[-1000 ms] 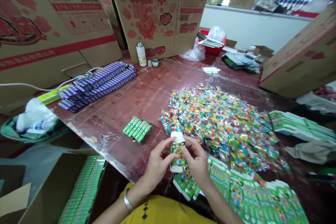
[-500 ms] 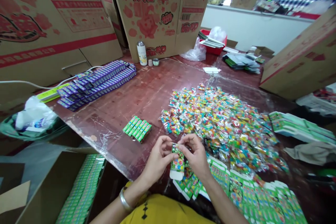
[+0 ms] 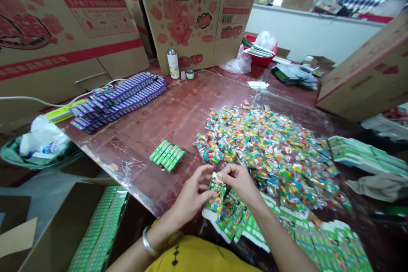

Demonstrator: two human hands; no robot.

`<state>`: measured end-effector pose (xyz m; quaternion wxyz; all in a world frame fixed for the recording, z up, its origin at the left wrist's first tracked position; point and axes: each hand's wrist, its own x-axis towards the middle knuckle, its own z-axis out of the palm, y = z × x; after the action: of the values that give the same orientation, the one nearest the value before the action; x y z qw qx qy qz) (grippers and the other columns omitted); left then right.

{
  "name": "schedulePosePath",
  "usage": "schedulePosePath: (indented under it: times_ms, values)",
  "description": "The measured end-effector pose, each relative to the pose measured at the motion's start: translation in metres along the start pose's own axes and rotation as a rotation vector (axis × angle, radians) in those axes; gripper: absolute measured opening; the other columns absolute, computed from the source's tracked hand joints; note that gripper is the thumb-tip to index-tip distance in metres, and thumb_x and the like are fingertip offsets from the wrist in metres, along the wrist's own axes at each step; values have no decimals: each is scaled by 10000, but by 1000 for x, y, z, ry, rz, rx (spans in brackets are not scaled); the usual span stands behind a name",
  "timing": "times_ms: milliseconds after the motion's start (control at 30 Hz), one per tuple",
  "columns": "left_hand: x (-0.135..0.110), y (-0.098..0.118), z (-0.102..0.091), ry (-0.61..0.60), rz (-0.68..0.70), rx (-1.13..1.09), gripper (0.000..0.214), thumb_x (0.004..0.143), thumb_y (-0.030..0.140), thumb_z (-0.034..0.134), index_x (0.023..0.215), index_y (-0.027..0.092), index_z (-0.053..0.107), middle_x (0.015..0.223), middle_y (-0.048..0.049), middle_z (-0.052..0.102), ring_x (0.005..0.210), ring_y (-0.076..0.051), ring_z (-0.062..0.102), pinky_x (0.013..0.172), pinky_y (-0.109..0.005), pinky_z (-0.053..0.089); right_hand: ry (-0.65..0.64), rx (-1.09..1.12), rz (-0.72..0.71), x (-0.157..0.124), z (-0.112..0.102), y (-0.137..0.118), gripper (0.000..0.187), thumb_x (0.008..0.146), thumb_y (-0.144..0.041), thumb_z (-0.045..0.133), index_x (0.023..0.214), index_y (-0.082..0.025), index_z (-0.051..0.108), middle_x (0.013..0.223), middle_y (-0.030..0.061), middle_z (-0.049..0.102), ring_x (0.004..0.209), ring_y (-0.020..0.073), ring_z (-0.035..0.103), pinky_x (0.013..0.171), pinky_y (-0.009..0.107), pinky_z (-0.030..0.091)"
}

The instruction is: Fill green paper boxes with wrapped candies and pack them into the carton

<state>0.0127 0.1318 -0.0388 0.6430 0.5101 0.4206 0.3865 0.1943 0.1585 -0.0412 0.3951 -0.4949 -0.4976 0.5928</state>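
A small green printed candy box (image 3: 217, 195) is upright and slightly tilted between my hands, its white bottom flap hanging out toward me. My left hand (image 3: 196, 193) grips it along its left side, thumb across the front. At its top edge, the fingers of my right hand (image 3: 237, 180) pinch the box's upper end. Just beyond lies a wide heap of clear candy packets (image 3: 264, 144) with bright pieces inside. Under and right of my hands are flat green cartons (image 3: 306, 233), overlapping in a row. Several green boxes (image 3: 167, 155) stand grouped at the left.
Purple boxes (image 3: 117, 100) are stacked at the table's left edge. An open carton (image 3: 54, 225) below left holds rows of green boxes. A white bottle (image 3: 173, 64) stands before large cardboard boxes (image 3: 181, 17). More green cartons (image 3: 366, 155) and a grey cloth (image 3: 372, 187) are at right.
The candy box has tilted, its top leaning right and its bottom flap swinging left. My right hand has shifted slightly right along its top edge.
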Motion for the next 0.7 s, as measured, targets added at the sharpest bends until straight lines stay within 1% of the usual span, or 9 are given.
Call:
schedulePosePath:
  times_ms: [167,233,300,367,433,500,533,600,700]
  values:
    - [-1,-4,-3,-45,-4,9,626,737,87,684,1295,271,467,1129,-41,600,855,-143,597,704,-246,505,15,-31,33,-1,2,9,274,797,-368,698,654,-173,570,570,-43,515,515,107,440,520,238,345]
    - [-1,-5,-4,-45,-14,-4,629,739,108,687,1305,274,466,1122,-42,611,822,-144,604,684,-250,505,29,-100,-13,-4,5,7,273,814,-366,680,655,-177,565,593,-33,524,543,119,459,535,244,359]
    - [-1,-5,-5,-26,-3,-3,578,738,137,702,1270,260,511,1118,-46,624,871,-168,615,727,-269,508,64,-205,-116,-10,8,2,279,856,-359,631,653,-182,558,637,-17,539,604,136,490,586,256,389]
    - [-1,-6,-7,2,23,5,472,746,169,709,1193,235,574,1117,-52,638,951,-197,613,811,-296,498,70,-303,-206,-17,11,-4,235,893,-347,582,719,-190,586,732,4,582,693,157,535,655,271,421]
    - [-1,-7,-9,30,35,4,378,762,181,697,1128,215,605,1090,-53,652,978,-206,609,861,-311,480,31,-373,-216,-25,15,-7,138,861,-346,630,868,-208,624,841,14,615,734,166,564,660,268,441]
    - [-2,-9,-11,49,20,-3,321,774,178,682,1086,203,609,1022,-46,662,929,-197,616,838,-305,481,-25,-419,-182,-31,19,-8,268,782,-334,721,1008,-232,619,904,12,624,718,164,574,606,251,446]
    - [-2,-10,-11,53,12,-3,293,777,177,678,1062,195,611,994,-43,663,909,-191,615,826,-299,480,-41,-434,-171,-34,21,-8,304,767,-324,735,1032,-239,611,902,8,622,702,160,572,582,243,441]
    - [-3,-11,-11,55,4,8,247,779,182,676,1019,181,616,967,-41,660,898,-185,610,819,-288,473,-59,-445,-164,-36,21,-6,252,802,-317,703,1021,-240,604,860,-1,613,694,156,572,570,236,439]
    - [-3,-13,-13,81,-17,7,209,786,207,676,976,174,598,923,-27,648,860,-168,602,775,-263,472,-32,-483,-172,-30,8,0,216,856,-345,649,1037,-241,592,814,-6,613,663,157,581,559,239,438]
